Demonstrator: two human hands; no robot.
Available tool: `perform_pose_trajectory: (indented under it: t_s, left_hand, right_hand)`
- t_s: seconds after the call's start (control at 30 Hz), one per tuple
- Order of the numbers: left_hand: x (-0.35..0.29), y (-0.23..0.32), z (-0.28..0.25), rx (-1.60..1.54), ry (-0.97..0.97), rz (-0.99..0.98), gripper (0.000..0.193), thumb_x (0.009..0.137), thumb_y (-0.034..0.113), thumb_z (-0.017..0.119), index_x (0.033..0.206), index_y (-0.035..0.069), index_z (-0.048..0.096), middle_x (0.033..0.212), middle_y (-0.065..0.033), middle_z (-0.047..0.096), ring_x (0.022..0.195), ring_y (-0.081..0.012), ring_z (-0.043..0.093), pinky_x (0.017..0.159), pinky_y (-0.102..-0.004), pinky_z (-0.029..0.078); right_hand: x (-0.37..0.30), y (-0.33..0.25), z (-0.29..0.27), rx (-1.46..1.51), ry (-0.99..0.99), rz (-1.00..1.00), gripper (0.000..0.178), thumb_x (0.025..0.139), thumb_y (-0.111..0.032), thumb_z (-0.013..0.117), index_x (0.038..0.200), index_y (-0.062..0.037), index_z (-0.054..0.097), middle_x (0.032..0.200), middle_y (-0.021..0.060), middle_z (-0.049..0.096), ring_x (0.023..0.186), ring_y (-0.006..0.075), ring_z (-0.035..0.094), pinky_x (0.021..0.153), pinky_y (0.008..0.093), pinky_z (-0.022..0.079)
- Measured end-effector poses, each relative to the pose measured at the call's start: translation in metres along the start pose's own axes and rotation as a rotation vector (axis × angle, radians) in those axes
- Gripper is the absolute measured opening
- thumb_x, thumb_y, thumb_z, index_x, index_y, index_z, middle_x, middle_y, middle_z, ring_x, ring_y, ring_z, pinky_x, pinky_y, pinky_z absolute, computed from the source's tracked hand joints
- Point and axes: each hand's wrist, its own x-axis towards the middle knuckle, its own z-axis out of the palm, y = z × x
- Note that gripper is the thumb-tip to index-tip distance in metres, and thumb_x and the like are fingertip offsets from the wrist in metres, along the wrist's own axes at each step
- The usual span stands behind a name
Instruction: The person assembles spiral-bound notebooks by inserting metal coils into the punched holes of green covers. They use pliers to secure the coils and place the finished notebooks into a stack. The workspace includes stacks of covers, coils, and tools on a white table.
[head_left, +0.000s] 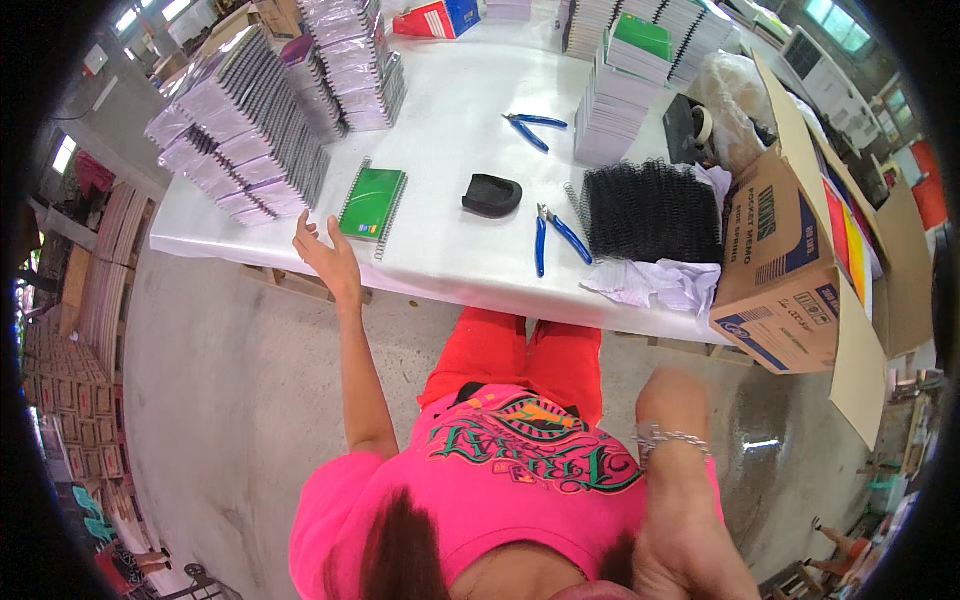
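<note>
My left hand (331,256) reaches over the front left edge of the table, fingers apart and nothing in them. Just right of its fingertips lies a spiral notebook (373,204) with a green cover, its wire coil sticking out past both ends of the spine. Left of it rise stacked spiral notebooks (250,130), close to the fingertips. My right arm is bent up toward the camera, a chain bracelet at the wrist. The right hand (690,545) is close to the lower edge, and its fingers are hidden.
Blue-handled cutters (556,240) and another pair (535,130) lie mid-table, near a black curved piece (491,195). Black spiral coils (652,212) sit on crumpled paper (660,283). An open cardboard box (780,260) stands at the right. Paper stacks (612,105) stand behind.
</note>
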Motion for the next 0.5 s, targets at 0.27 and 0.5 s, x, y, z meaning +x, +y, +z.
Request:
perform_pose_trajectory:
  t_s: [0.27,0.5]
  left_hand:
    - [-0.009,0.077,0.001,-0.094,-0.113,0.172,0.023,0.096,0.015,0.060,0.118,0.008,0.063,0.116,-0.0139,0.051,0.113,-0.0300,0.048,0.094,-0.0411,0.041]
    - [-0.044,0.090,0.033,-0.415,-0.657,0.113,0.037,0.088,0.005,0.068,0.124,0.013,0.063,0.111,-0.0077,0.055,0.082,-0.0125,0.054,0.068,-0.0264,0.047]
  right_hand:
    - [-0.114,-0.030,-0.082,-0.809,-0.516,0.168,0.017,0.098,-0.026,0.052,0.103,-0.0114,0.058,0.108,0.0025,0.059,0.106,0.0207,0.055,0.094,0.0381,0.043]
    - [-0.131,0.072,-0.218,-1.514,-0.497,0.748,0.011,0.087,-0.003,0.063,0.097,-0.0051,0.067,0.091,0.0099,0.063,0.084,0.0269,0.058,0.080,0.0376,0.046]
